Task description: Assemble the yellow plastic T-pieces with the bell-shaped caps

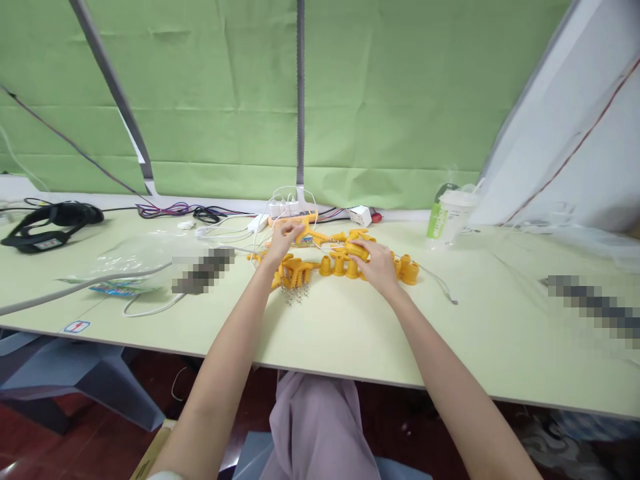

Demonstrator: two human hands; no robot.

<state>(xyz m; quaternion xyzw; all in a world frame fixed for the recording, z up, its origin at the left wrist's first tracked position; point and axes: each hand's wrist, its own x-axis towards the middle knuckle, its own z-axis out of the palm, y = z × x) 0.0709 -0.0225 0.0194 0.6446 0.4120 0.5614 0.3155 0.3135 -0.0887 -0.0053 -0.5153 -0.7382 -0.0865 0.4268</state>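
Observation:
My left hand (284,241) pinches a yellow plastic piece (303,231) between thumb and fingers, above the far side of the heap. On the right, my right hand (377,265) is closed around a rounded yellow plastic part (357,249). Between and below the hands are several yellow cup-shaped parts (339,267) standing in a row. A bunch of yellow pieces with prongs (299,270) lies under my left wrist, with small metal chains (295,293) hanging toward me. More yellow cups (410,272) stand to the right of my right hand.
A power strip (295,217) with white plugs and cables sits behind the heap. At the right back stands a white lidded cup (454,217). Clear plastic packaging (150,253) and a black headset (53,225) lie left. A thin cable (440,283) runs right.

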